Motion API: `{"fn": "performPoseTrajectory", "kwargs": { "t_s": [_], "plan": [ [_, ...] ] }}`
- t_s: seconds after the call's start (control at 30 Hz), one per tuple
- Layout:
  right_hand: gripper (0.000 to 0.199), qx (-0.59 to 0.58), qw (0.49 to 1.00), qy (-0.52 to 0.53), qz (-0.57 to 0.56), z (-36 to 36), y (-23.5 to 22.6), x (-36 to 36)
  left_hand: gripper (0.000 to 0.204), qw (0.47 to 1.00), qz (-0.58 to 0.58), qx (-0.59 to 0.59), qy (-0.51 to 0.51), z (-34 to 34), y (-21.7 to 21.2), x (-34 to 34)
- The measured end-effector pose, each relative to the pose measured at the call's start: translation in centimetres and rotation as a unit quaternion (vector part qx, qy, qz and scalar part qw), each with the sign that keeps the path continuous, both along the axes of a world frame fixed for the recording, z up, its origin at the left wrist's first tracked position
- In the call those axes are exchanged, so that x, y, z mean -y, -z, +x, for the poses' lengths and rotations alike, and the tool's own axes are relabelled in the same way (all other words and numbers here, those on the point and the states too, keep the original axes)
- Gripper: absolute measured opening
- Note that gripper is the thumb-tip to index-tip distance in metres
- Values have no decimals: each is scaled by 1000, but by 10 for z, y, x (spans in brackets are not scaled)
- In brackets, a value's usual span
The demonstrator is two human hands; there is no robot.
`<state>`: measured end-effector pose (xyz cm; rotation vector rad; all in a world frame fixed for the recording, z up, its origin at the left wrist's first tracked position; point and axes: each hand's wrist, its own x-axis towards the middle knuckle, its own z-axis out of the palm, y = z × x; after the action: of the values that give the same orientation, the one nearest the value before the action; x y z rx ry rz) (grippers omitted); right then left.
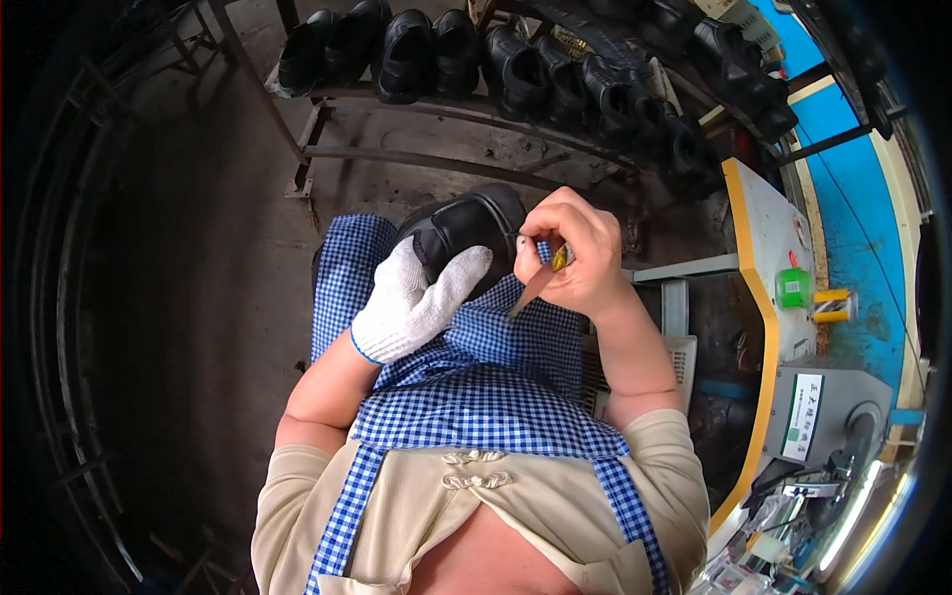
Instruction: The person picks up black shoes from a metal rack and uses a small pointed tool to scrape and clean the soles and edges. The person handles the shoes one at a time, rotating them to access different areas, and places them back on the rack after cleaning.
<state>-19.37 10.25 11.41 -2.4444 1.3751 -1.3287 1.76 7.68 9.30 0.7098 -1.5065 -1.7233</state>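
Note:
Over my lap, my left hand (416,302), in a white knitted glove with a blue cuff edge, is closed around a black shoe (465,230). Its thumb lies along the shoe's side. Beside the shoe's right end is my bare right hand (575,250), with thumb and forefinger pinched together. A thin dark strand seems to run from that pinch to the shoe's edge. The same hand also holds a flat, pointed tool (535,289) with a yellow part, its tip angled down toward my checked apron. The fingers hide the rest of this tool.
Several black shoes (405,55) stand in a row on a metal rack (426,159) ahead. To my right is a yellow-edged workbench (749,248) with a green container (793,287), a yellow spool-like item (833,305) and a grey machine (828,412). A pale crate (682,362) sits beneath my right arm.

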Motion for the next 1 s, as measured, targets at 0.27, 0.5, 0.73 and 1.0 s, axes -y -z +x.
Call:
{"fn": "performPoseTrajectory", "kwargs": {
  "t_s": [0.27,0.5,0.73,1.0],
  "plan": [
    [16,167,986,9,11,13,6,2,53,826,459,-315,91,1,17,17],
    [40,198,966,109,127,10,15,-10,38,899,325,-291,-39,-21,12,11],
    [39,107,984,118,73,19,24,-23,34,960,141,-139,-199,-20,26,13],
    [44,112,984,114,77,23,22,-25,24,955,85,-169,-230,-29,28,7]
  ]
}}
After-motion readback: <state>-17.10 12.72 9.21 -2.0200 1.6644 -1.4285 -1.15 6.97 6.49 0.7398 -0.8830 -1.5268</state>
